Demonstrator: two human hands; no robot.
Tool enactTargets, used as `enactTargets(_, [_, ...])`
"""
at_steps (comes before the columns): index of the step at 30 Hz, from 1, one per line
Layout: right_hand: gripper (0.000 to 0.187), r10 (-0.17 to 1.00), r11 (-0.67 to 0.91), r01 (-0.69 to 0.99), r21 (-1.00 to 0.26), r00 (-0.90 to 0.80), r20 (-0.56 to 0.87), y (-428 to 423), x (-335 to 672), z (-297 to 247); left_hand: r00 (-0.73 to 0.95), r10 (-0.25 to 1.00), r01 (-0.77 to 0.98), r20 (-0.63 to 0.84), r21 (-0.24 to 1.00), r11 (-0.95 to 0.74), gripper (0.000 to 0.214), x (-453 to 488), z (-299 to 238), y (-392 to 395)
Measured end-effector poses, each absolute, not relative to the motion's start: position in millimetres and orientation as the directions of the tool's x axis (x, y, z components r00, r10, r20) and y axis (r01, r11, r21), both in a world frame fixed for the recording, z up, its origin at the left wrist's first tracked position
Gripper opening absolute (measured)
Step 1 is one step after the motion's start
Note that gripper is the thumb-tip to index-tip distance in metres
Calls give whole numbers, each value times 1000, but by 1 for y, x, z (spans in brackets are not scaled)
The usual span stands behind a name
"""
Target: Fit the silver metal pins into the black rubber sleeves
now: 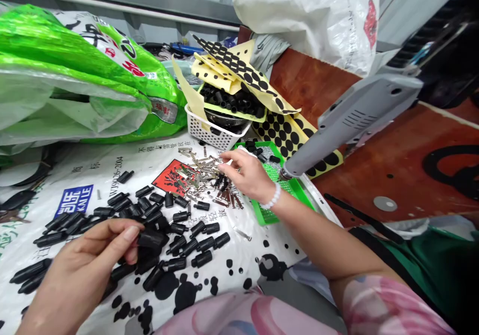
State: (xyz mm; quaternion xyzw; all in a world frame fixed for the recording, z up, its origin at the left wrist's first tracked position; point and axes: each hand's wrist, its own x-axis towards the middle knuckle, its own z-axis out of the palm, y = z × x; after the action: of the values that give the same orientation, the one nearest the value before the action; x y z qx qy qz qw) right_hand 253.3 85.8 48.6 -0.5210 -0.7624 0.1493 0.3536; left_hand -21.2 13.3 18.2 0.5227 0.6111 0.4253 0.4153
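My left hand (101, 255) is closed, with a black plastic cap-like piece (149, 239) pinched between thumb and fingers at the left front. Under and around it lie many black cylindrical plastic parts (190, 247), some with a narrow tip. My right hand (247, 173), with a beaded bracelet at the wrist, is over the right edge of a heap of small thin metal strips (202, 175). Its fingers are a little apart, and nothing shows between them. One metal strip (242, 233) lies apart from the heap, nearer to me.
A green perforated tray (267, 215) is right of my right hand. A grey handheld power tool (359, 110) slants down over it. Behind stand a white basket (213, 134) with black parts and yellow sheets (247, 68) with black dots. A green bag (123, 90) fills the back left.
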Motion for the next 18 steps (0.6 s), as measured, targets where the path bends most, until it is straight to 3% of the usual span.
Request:
enactTargets(3, [26,862,507,528,-682,-336,380,70,242,54,-39,983,191,-177,965,181,29,-7,24,15])
enactTargets(5, [28,846,488,437,-756,-452,284,52,225,55,-32,986,158,-163,973,166,28,3,27,16])
enactTargets(9, [34,771,170,316,-933,-632,-73,30,198,48,-29,993,204,-115,972,118,25,14,30,14])
enactTargets(11, [31,735,34,266,-963,-660,-156,29,193,43,-26,996,261,-83,961,87,25,14,30,11])
enactTargets(12, [27,749,46,259,-965,-648,-139,29,193,40,-23,997,290,-69,954,73,25,14,30,10])
enactTargets(14, [19,809,246,304,-920,-587,23,29,193,37,-42,998,335,-54,940,65,26,15,30,7])
enactTargets(16, [19,808,507,410,-759,-532,252,27,193,34,-65,996,334,-59,939,77,26,17,29,6])
enactTargets(18, [25,751,656,510,-557,-514,414,25,192,32,-74,994,283,-75,955,93,25,21,28,7])
